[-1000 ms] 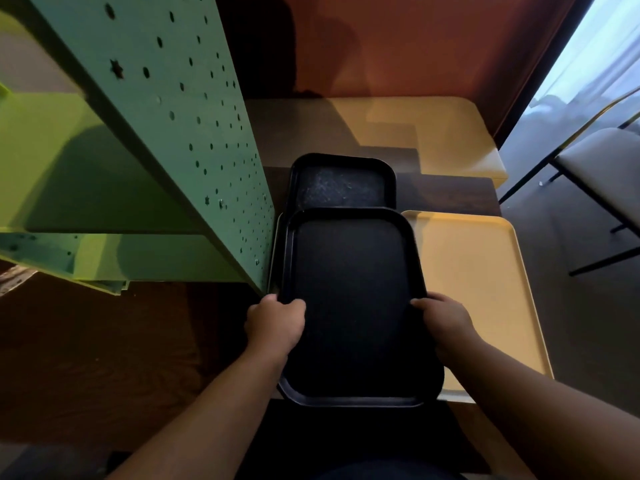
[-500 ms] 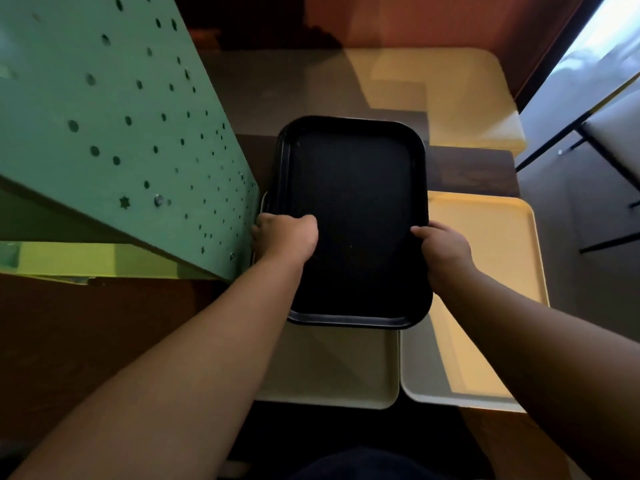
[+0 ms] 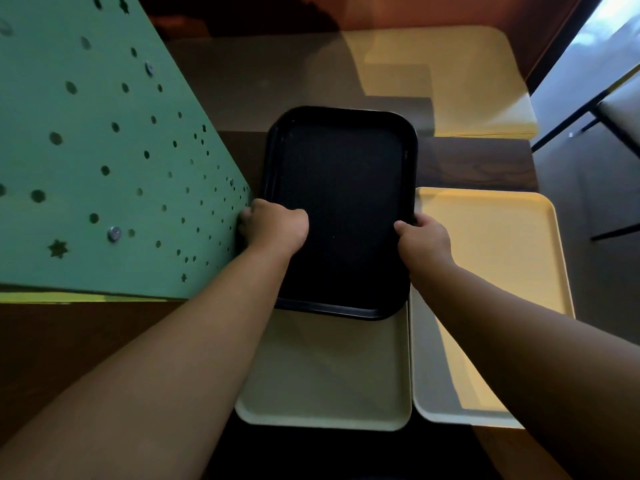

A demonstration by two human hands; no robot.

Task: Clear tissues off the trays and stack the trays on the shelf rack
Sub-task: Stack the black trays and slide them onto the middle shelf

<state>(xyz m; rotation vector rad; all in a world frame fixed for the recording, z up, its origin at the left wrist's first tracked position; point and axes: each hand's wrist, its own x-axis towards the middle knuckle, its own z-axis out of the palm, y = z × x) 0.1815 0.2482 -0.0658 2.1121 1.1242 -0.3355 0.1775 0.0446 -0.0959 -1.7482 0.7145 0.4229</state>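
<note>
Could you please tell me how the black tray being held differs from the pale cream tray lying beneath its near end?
The black rectangular plastic tray is dark and gripped on both long edges by the left hand and right hand; the pale cream rectangular tray is light and untouched by either hand. The black tray overlaps the cream tray's far end. Both are empty, rimmed, with rounded corners.

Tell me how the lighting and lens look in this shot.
Head view: dim overall; warm light falls across the cream tray on the right, the black tray loses surface detail in shadow, and the wide-angle lens stretches the forearms and the green perforated panel.
</note>
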